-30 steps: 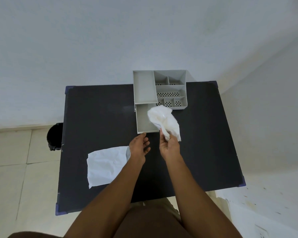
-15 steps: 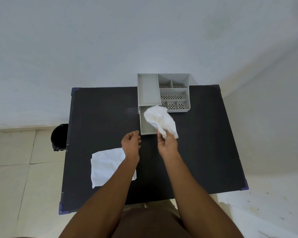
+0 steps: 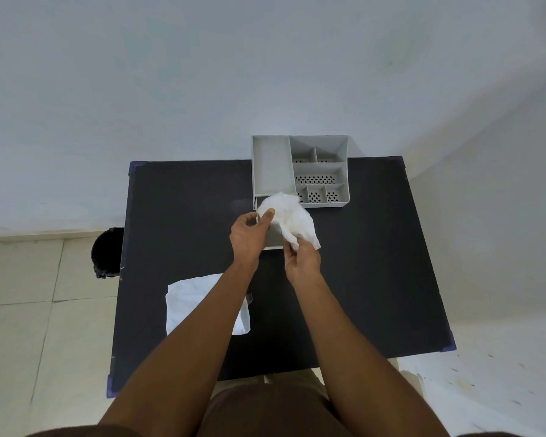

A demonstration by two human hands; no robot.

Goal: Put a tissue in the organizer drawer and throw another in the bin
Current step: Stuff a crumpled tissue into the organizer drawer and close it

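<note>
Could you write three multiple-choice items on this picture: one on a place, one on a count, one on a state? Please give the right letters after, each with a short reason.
1. Where is the black bin?
A. on the table
B. on the floor at the table's left edge
C. inside the organizer

2. How many tissues show?
A. one
B. two
C. four

3. In what state is the organizer's drawer?
A. pulled out
B. pushed shut
C. taken off and lying on the floor

Answers:
1 B: the bin stands on the tiles beside the dark table.
2 B: a crumpled tissue is held above the drawer by the right hand, with the left hand touching it, and a flat tissue lies on the table.
3 A: the drawer juts out from the grey organizer toward the person.
</note>
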